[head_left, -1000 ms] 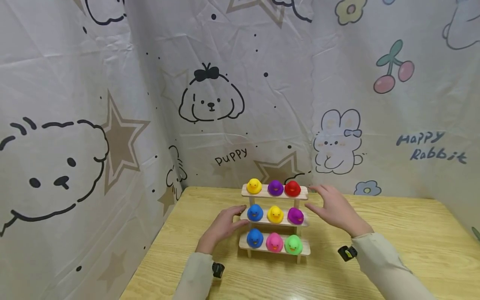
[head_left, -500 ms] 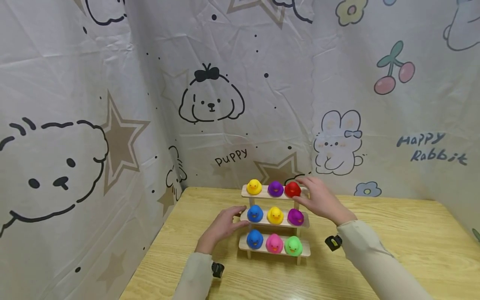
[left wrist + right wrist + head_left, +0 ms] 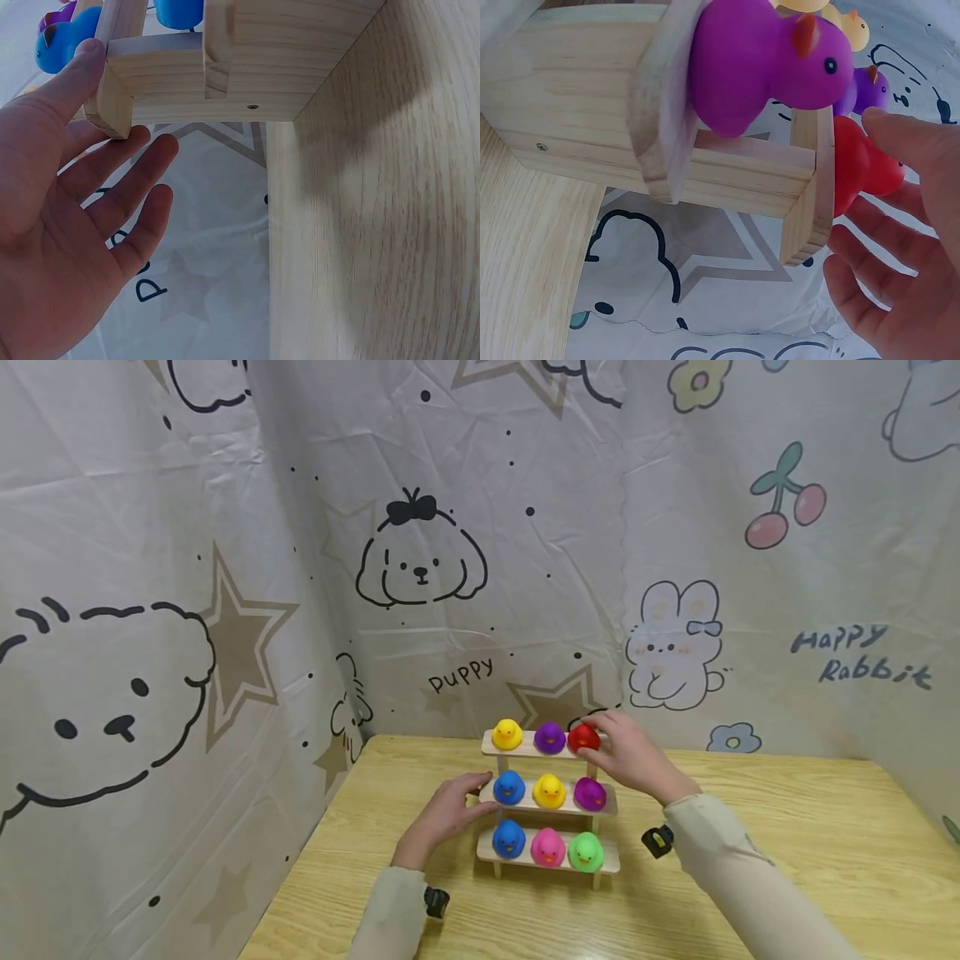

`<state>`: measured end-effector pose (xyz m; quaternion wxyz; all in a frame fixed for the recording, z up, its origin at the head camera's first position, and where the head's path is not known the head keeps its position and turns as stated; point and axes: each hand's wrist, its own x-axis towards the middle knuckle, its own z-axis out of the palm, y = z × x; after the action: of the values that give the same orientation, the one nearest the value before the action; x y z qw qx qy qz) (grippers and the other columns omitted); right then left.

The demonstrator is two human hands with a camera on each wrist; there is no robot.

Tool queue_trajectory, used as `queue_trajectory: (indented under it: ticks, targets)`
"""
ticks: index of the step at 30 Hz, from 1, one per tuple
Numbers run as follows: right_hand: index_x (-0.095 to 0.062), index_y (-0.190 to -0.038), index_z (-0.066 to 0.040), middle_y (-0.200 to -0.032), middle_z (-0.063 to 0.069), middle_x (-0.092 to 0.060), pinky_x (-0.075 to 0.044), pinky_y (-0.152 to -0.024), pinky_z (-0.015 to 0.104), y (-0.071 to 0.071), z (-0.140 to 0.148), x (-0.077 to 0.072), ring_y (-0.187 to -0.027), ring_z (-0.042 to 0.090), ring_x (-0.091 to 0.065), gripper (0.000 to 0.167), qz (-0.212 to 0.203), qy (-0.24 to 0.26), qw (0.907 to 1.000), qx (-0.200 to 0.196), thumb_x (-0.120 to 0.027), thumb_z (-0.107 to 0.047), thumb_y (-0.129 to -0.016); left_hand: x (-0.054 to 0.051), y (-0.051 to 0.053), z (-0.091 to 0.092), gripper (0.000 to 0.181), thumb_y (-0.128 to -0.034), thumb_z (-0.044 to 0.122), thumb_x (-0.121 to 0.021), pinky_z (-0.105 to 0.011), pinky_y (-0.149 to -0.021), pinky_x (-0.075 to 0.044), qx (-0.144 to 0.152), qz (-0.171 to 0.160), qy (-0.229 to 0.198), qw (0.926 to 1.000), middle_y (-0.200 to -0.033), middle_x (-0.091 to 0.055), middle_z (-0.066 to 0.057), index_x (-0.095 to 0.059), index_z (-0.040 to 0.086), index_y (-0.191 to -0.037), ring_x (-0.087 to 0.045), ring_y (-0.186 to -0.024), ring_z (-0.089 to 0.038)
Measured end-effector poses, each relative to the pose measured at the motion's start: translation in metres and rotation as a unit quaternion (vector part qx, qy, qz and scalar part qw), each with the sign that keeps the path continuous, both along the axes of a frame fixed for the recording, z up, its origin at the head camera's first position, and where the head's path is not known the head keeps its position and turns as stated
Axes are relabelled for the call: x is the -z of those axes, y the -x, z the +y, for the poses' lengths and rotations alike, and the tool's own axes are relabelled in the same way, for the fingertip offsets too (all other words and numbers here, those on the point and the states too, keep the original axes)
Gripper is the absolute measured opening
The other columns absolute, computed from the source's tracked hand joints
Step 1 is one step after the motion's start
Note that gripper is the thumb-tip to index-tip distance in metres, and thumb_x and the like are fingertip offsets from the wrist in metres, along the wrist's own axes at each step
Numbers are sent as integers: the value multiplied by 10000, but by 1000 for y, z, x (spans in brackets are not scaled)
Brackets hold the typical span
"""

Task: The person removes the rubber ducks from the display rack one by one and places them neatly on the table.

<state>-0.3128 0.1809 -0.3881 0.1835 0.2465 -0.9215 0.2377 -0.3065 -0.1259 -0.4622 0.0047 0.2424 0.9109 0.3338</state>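
Three in the nearest row, seated base-down on the lowest board (image 3: pixel 611 857) of a wooden rack (image 3: pixel 597 881), likely for stability: blue duck (image 3: pixel 508 839), pink duck (image 3: pixel 548 848), green duck (image 3: pixel 586 852). Next up, on the middle board (image 3: pixel 610 802), second blue duck (image 3: pixel 508 787), yellow duck (image 3: pixel 550 791), purple duck (image 3: pixel 590 794); at the left end, thumb and bent fingers of the left hand (image 3: pixel 442 817) lightly round the wood, presumably for steadying. Farther back, on the top board (image 3: pixel 528 744), beside top purple duck (image 3: pixel 550 738) and top yellow duck (image 3: pixel 507 735), red duck (image 3: pixel 853 165) pinched between thumb and curled fingers of the right hand (image 3: pixel 630 752), apparently braced front and back against slipping. Behind, printed curtain (image 3: pixel 555 610).
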Motion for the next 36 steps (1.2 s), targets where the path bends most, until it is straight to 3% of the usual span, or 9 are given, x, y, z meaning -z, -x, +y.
queue_trajectory:
  ticks: [17, 36]
  targets:
    - [-625, -1124, 4, -1052, 133, -623, -468, -838, 462, 1, 6, 0, -974, 310, -558, 356, 109, 116, 9999, -57, -750, -139, -824, 6, 0, 1, 582, -915, 375, -606, -408, -931, -445, -57, -10, -133, 9999, -1377, -501, -83, -486, 53, -1384, -569, -1086, -240]
    - [-597, -1158, 49, -1104, 185, -612, -467, -847, 496, -10, 45, 1, -988, 334, -571, 384, 348, 77, 9993, 88, -735, -67, -819, 3, -3, 1, 599, -914, 396, -594, -413, -924, -452, -77, -139, -250, 9996, -1398, -478, -91, -470, 65, -1398, -576, -1079, -257]
